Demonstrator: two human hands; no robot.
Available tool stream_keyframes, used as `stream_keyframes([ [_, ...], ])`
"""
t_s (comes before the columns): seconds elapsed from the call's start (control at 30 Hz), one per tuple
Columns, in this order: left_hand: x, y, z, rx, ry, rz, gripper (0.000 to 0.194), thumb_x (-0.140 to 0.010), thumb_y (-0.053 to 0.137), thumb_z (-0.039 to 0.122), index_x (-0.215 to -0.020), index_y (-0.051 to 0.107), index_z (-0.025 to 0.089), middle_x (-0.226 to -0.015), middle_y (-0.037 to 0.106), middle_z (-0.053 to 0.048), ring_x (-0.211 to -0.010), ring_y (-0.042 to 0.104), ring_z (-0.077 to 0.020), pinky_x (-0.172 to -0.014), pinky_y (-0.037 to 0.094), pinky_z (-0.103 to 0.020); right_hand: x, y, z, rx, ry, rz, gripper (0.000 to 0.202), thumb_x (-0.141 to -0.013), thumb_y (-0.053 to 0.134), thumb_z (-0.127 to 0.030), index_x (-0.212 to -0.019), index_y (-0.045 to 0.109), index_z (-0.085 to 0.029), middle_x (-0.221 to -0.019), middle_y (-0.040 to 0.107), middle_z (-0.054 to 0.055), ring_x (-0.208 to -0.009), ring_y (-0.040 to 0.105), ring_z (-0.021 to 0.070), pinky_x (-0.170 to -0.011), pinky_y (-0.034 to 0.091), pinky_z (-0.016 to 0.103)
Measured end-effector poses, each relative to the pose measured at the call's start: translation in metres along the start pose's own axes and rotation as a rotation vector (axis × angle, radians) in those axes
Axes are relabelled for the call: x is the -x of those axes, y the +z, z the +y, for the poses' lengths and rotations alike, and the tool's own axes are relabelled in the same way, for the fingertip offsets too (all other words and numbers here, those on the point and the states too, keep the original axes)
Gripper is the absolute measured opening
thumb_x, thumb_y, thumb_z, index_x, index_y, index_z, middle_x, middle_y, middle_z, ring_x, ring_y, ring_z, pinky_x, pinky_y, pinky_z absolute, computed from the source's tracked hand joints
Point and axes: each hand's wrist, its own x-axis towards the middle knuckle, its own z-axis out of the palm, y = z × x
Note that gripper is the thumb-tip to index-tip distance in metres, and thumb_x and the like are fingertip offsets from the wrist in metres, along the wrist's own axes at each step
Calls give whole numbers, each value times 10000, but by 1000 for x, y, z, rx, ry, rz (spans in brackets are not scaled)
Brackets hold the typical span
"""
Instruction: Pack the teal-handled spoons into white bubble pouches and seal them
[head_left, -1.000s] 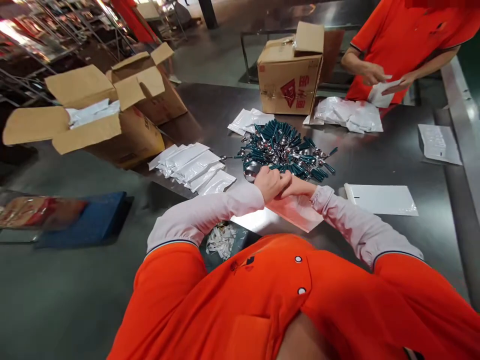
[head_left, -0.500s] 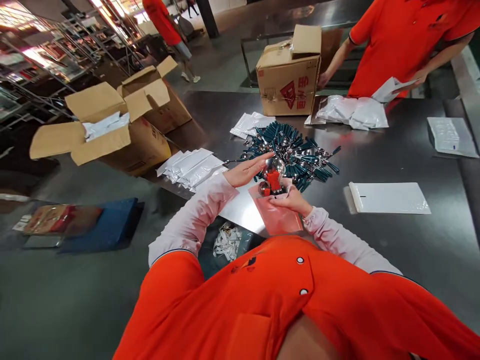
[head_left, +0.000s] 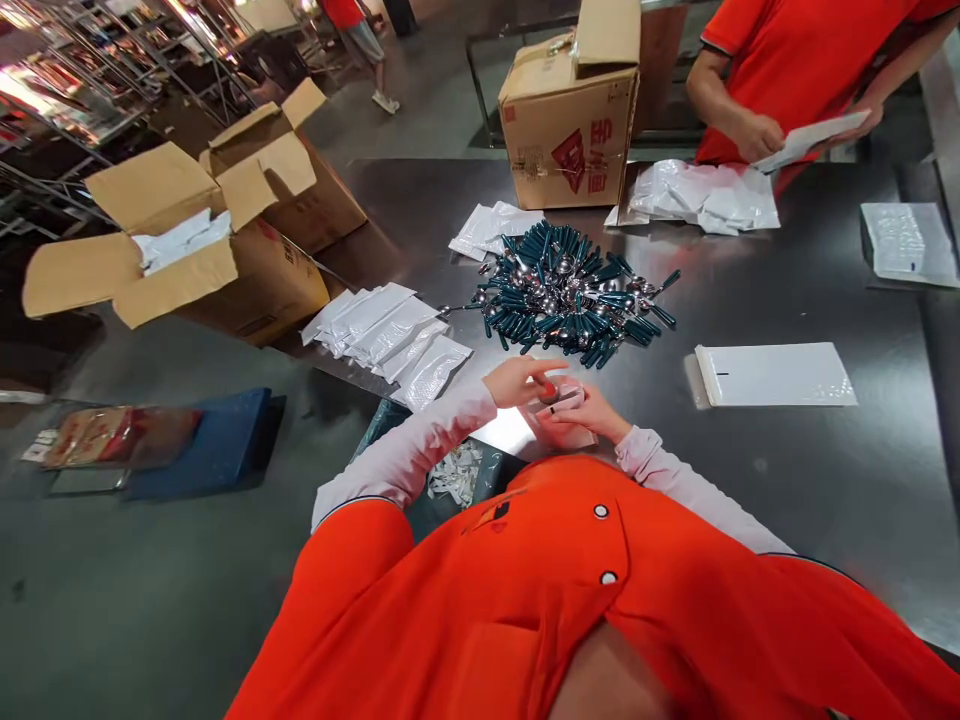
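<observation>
Close to my body, at the table's near edge, both hands work on a small see-through plastic bag [head_left: 564, 425], tinted red by reflection. My right hand [head_left: 592, 413] grips the bag's right side with fingers closed. My left hand [head_left: 516, 381] is at its upper left, index finger stretched along the top and the other fingers curled on the edge. What lies inside the bag is mostly hidden by the fingers. Just beyond is a heap of metal utensils with dark teal handles [head_left: 562, 285], like small spoons. Filled white packets [head_left: 386, 330] lie in an overlapping row left of the heap.
A stack of flat white bags [head_left: 780, 375] lies to the right. Open cartons [head_left: 277, 270] stand on the left, and another carton [head_left: 566, 130] at the back. Across the table a co-worker [head_left: 802, 80] handles a white packet. Below the near edge is a bin of white scraps [head_left: 456, 475].
My left hand has gone from flat over shiny round metal pieces to the bag's edge, nearer my body. Those pieces no longer show clearly. Another white packet lies at the row's near end.
</observation>
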Motion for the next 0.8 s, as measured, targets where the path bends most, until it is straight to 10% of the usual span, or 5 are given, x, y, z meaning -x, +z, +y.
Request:
stream_keyframes([
  [0.1, -1, 11, -1, -54, -86, 158, 474, -774, 711, 184, -1246, 663, 173, -987, 723, -64, -947, 624, -183, -902, 466, -288, 4, -16, 2, 47, 2, 22, 648, -554, 882, -397, -1129, 672, -184, -1135, 732, 102, -1056, 680, 270, -993, 519, 444],
  [0.37, -9, 17, -4, -208, -392, -53, 338, -624, 848, 431, -701, 659, 163, -629, 582, 10, -663, 557, -154, -604, 354, -249, 16, -27, 0, 184, -59, 179, 381, -727, 712, -530, -925, 748, -208, -1009, 764, 83, -976, 689, 274, -955, 526, 452],
  [0.47, -8, 12, -3, -81, -318, -115, 307, -679, 817, 422, -775, 679, 164, -686, 624, 12, -675, 572, -148, -610, 372, -245, 16, -17, 3, 209, -80, 271, 360, -692, 722, -525, -859, 745, -208, -946, 765, 85, -918, 690, 282, -906, 547, 454],
  [0.63, -6, 21, 12, -140, -167, 290, 132, -867, 649, 274, -902, 716, 167, -883, 689, -59, -867, 616, -174, -782, 448, -272, 12, -4, 8, 196, -100, 425, 370, -748, 636, -549, -902, 733, -226, -993, 761, 95, -947, 687, 277, -929, 543, 470],
  [0.8, -9, 47, 18, -157, -89, 246, 175, -884, 674, 317, -971, 724, 174, -928, 691, -80, -903, 629, -185, -826, 486, -286, 10, -4, 10, 241, -180, 376, 278, -732, 623, -477, -846, 718, -243, -1000, 751, 93, -990, 683, 282, -982, 523, 497],
])
